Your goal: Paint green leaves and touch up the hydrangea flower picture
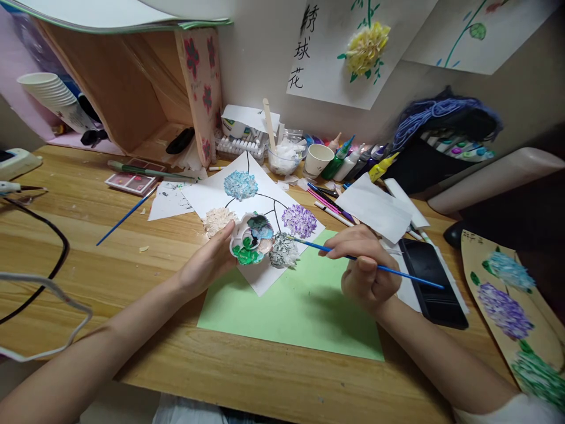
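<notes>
My left hand [210,256] grips a small white paint palette [236,247] by its left edge, its wells smeared with green, dark, blue and pinkish paint. Between the fingers of my right hand [368,265] is a thin blue paintbrush [397,272], its tip at the palette's right side, over a grey-white textured flower; whether it touches cannot be told. Below them lies a white sheet [260,284] with black stem lines, set diagonally on green paper [291,318]. Raised blue [241,185], cream [219,221] and purple flowers [299,221] sit on that sheet.
A second blue brush [126,215] lies at left, near a cable [62,259]. Behind the sheet stand a bowl of white scraps [286,159], a paper cup [318,160] and paint bottles [342,162]. A black phone [435,285] lies right of my right hand.
</notes>
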`<state>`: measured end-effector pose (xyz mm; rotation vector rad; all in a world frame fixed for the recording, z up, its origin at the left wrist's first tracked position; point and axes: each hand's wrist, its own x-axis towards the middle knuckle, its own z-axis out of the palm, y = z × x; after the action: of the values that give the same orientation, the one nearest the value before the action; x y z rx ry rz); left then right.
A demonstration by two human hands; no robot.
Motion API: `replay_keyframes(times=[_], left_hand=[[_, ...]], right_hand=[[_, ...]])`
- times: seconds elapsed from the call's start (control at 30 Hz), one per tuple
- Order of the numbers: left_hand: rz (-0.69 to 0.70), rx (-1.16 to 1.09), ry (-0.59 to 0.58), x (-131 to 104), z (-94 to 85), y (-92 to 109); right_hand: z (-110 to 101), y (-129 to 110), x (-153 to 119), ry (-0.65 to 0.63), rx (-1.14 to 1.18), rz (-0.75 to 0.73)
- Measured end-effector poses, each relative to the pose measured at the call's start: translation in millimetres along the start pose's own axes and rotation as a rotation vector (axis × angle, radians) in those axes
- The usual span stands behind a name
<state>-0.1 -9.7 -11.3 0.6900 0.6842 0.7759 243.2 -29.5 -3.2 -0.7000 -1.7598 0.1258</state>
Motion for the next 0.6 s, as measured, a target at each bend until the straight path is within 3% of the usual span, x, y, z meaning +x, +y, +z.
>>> replay_keyframes(times=[0.07, 0.27, 0.6], left_hand=[[0.002, -0.018, -0.012, -0.1, 1.1, -0.1], [0.012, -0.059, -0.086, -0.2, 7.0, 1.3], [0.007, -0.083, -0.082, 0.0, 6.8, 0.6]], right_hand=[[-0.1, -0.6, 0.5, 0.006, -0.001, -0.029], [-0.1, -4.8, 4.7, -0.232, -0.045, -0.099], [0.3, -5.3, 6.0, -0.24, -0.028, -0.031]])
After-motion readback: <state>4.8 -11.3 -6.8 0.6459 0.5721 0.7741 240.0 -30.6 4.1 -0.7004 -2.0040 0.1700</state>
